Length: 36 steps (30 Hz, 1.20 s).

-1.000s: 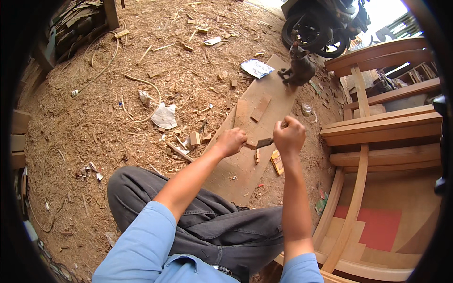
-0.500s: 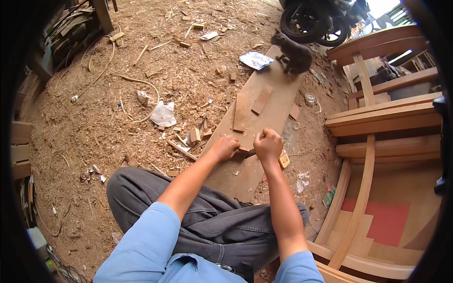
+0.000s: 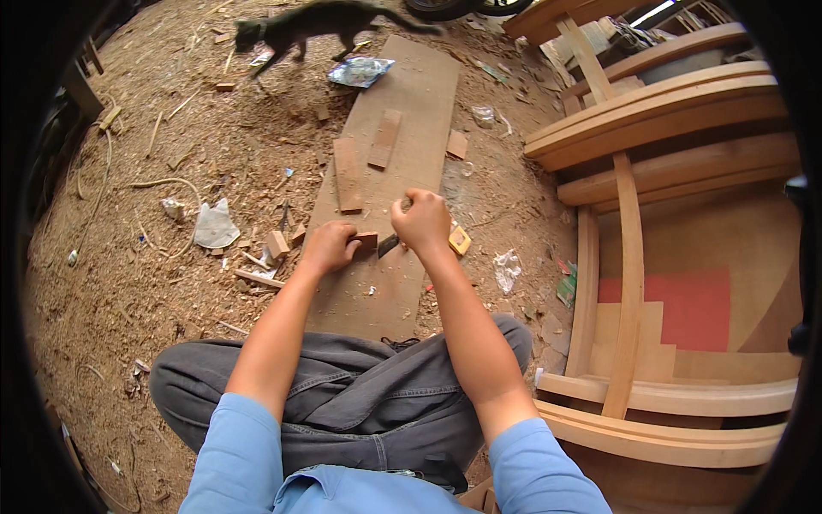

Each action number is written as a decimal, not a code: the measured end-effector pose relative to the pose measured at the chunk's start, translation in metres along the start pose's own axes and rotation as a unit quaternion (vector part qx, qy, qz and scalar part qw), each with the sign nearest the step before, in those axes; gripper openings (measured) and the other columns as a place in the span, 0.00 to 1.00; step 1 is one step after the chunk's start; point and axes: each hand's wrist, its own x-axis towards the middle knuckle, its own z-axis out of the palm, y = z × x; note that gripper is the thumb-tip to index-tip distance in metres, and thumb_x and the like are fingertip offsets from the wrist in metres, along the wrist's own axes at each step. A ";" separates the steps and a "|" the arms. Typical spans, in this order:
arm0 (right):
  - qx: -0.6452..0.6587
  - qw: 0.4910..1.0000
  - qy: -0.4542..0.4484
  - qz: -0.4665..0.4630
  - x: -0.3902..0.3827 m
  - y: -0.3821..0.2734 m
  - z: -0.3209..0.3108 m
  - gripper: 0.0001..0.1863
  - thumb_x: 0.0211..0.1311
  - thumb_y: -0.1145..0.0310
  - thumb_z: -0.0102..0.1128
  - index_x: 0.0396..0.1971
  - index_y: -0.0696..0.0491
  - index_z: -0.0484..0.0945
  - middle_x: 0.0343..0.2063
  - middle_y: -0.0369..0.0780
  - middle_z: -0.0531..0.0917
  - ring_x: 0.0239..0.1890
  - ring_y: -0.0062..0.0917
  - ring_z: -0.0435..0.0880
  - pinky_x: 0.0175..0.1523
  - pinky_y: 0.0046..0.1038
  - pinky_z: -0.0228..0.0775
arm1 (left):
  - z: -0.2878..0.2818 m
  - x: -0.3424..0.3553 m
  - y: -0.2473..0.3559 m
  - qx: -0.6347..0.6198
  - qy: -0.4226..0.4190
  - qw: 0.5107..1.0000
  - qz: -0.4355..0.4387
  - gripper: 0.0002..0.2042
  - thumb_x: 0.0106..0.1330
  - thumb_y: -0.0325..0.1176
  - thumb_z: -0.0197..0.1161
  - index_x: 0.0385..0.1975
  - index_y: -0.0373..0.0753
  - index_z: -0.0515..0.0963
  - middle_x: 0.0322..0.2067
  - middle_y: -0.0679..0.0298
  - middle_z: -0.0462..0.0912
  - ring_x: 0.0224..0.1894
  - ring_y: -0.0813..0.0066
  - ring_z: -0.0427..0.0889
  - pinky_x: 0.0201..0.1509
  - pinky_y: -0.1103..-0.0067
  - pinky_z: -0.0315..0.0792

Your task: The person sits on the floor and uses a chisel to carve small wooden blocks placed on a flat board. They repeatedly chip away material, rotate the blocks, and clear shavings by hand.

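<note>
My left hand (image 3: 330, 247) is closed on a small reddish-brown wood block (image 3: 367, 242), pressing it on a long flat board (image 3: 364, 300) in front of my crossed legs. My right hand (image 3: 423, 220) makes a fist round the handle of a dark-bladed hand tool (image 3: 388, 247). The blade slants down out of the fist, close to the block's right end; whether they touch I cannot tell. Farther up the board lie two thin wood pieces, one longer (image 3: 348, 176) and one shorter (image 3: 385, 139). A yellow tape measure (image 3: 460, 241) rests just right of my right hand.
A dark cat (image 3: 312, 26) walks on the shavings-covered ground beyond the board. A shiny plastic packet (image 3: 360, 72) overlaps the board's far left edge. Wooden frames (image 3: 629, 283) are stacked at the right. Offcuts (image 3: 276, 245) and a white scrap (image 3: 215, 224) lie to the left.
The cat has left the board's far end and moved left onto the ground. My view has shifted, so the board and hands appear farther left. Both hands keep their holds.
</note>
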 end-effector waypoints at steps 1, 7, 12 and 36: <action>-0.001 1.000 -0.012 -0.009 -0.001 -0.002 -0.002 0.17 0.53 0.59 0.65 0.33 0.58 0.86 0.31 0.50 0.87 0.38 0.44 0.87 0.45 0.41 0.80 | 0.000 0.000 0.000 0.000 -0.004 1.000 -0.004 0.09 0.60 0.36 0.68 0.32 0.38 0.84 0.36 0.55 0.85 0.43 0.53 0.84 0.47 0.62 0.77; -0.014 0.997 -0.078 -0.014 -0.010 -0.019 -0.010 0.17 0.55 0.57 0.67 0.35 0.56 0.82 0.38 0.47 0.85 0.42 0.43 0.87 0.47 0.41 0.80 | 0.001 0.002 -0.004 -0.015 0.009 1.000 0.006 0.10 0.59 0.37 0.70 0.34 0.38 0.84 0.36 0.56 0.84 0.43 0.52 0.84 0.46 0.63 0.78; 0.006 0.997 -0.071 -0.033 -0.013 -0.025 -0.013 0.16 0.53 0.60 0.70 0.34 0.57 0.81 0.38 0.47 0.84 0.41 0.43 0.87 0.46 0.40 0.80 | 0.002 0.006 -0.006 -0.030 0.018 0.999 0.010 0.11 0.59 0.36 0.70 0.36 0.36 0.85 0.37 0.54 0.84 0.42 0.50 0.84 0.46 0.63 0.78; 0.231 0.934 -0.251 0.104 0.037 0.020 -0.079 0.30 0.59 0.46 0.70 0.45 0.61 0.79 0.39 0.48 0.86 0.41 0.33 0.87 0.46 0.31 0.79 | -0.011 0.031 0.050 -0.171 0.003 0.983 0.066 0.16 0.55 0.37 0.77 0.41 0.40 0.85 0.44 0.56 0.86 0.48 0.57 0.83 0.55 0.67 0.76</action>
